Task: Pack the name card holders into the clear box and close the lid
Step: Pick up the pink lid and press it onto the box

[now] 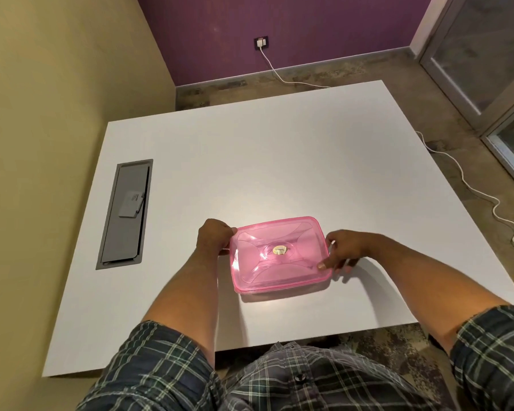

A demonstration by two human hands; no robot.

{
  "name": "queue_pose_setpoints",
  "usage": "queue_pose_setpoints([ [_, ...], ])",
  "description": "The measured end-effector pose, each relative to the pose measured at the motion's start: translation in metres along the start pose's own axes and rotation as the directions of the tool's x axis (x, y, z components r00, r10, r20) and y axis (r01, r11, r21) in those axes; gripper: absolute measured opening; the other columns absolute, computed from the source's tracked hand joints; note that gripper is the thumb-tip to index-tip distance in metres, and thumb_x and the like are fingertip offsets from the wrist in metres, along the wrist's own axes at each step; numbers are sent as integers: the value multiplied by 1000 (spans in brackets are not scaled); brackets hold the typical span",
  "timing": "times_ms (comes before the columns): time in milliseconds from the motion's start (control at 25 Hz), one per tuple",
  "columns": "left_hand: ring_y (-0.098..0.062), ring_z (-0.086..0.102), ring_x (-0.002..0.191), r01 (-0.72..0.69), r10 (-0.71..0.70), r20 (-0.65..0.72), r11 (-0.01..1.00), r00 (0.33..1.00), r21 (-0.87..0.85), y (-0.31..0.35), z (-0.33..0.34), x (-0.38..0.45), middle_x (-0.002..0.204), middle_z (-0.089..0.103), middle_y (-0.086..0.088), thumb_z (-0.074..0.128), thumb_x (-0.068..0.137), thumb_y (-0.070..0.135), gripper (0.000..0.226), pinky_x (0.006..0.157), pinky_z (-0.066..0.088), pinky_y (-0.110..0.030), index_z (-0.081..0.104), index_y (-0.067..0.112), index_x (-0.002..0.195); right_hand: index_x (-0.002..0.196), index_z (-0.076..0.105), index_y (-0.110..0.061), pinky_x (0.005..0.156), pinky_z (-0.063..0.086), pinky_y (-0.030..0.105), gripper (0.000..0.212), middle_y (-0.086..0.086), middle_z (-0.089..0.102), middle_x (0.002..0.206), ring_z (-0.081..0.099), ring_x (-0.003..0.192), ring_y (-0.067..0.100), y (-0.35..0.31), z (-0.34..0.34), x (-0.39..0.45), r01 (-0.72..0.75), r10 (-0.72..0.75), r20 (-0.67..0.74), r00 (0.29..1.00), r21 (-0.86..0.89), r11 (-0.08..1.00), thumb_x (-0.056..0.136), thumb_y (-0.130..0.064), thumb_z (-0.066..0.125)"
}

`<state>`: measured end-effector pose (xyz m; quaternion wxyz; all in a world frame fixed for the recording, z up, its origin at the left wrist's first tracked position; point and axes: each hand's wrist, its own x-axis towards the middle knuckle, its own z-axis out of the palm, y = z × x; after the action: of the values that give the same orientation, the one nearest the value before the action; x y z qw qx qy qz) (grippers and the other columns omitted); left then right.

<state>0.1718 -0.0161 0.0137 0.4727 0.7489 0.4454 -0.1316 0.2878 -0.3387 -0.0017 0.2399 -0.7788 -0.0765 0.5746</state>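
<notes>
From the head view, we see the box (pixel 280 256) sitting on the white tabletop (pixel 279 161), near its front edge and square to us, where both arms reach it without stretching. The pink lid (pixel 267 232) lies flat over the box, so we judge the closing step to be at hand or just done; whether its rim has snapped down all round we cannot tell. No name card holders show anywhere outside the box, and the tinted lid hides whatever lies under it.

Our left hand (pixel 214 237) grips the box's left short side, fingers curled round the rim, seemingly to steady it. Our right hand (pixel 343 252) holds the right short side, its thumb (pixel 322 265) pressed on the lid's near right corner and the fingers spread loosely beyond the box's edge, which suits pushing that corner home.

Left of the box, well apart, a grey cable hatch (pixel 125 215) is set into the tabletop.
</notes>
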Motion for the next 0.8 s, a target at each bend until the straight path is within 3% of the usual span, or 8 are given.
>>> queue_pose_setpoints([
  [80, -30, 66, 70, 3, -3, -10, 1000, 1000, 30, 2, 0, 1, 79, 66, -18, 73, 84, 11, 15, 74, 63, -49, 68, -3, 82, 116, 59, -5, 73, 61, 57, 84, 27, 74, 99, 76, 85, 42, 4, 7, -4, 14, -13, 68, 998, -8, 1000, 50, -31, 103],
  [160, -29, 63, 71, 14, -13, -26, 998, 1000, 55, 4, 0, 2, 76, 63, -19, 75, 81, 13, 17, 81, 61, -51, 64, 1, 78, 113, 65, -7, 74, 62, 57, 81, 23, 76, 96, 76, 84, 39, 3, 8, -6, 27, -22, 83, 996, -63, 998, 49, -39, 102],
  [320, -28, 63, 58, -13, 17, -44, 995, 999, 98, 7, -2, 0, 73, 69, -20, 77, 78, 21, 24, 74, 63, -47, 65, 2, 70, 107, 71, -18, 61, 60, 31, 78, 5, 79, 86, 78, 75, 23, -8, 6, -11, 41, -18, 80, 997, -295, 955, 49, -63, 93],
  [400, -29, 64, 54, -71, 76, -40, 991, 996, 117, 4, -4, -2, 65, 66, -19, 77, 78, 26, 32, 72, 63, -46, 63, 2, 61, 110, 70, -21, 56, 56, 26, 78, 1, 80, 86, 78, 74, 20, -12, 6, -12, 47, -19, 87, 996, -328, 943, 50, -66, 92],
  [600, -32, 70, 66, -18, 19, -3, 996, 1000, 92, 8, -3, 3, 91, 76, -23, 78, 81, 25, 36, 77, 63, -46, 72, -9, 92, 116, 59, -34, 50, 53, 25, 83, -1, 79, 95, 78, 76, 23, -10, 9, -13, 67, -23, 137, 990, -330, 941, 47, -64, 94],
  [800, -38, 75, 89, 60, -61, 12, 996, 998, 71, 9, 2, 7, 98, 75, -24, 77, 84, 24, 27, 82, 62, -48, 69, -1, 88, 103, 58, -44, 46, 51, 25, 73, -2, 76, 94, 77, 69, 18, -1, 13, -10, 130, -96, 133, 986, -278, 952, 43, -65, 94],
])
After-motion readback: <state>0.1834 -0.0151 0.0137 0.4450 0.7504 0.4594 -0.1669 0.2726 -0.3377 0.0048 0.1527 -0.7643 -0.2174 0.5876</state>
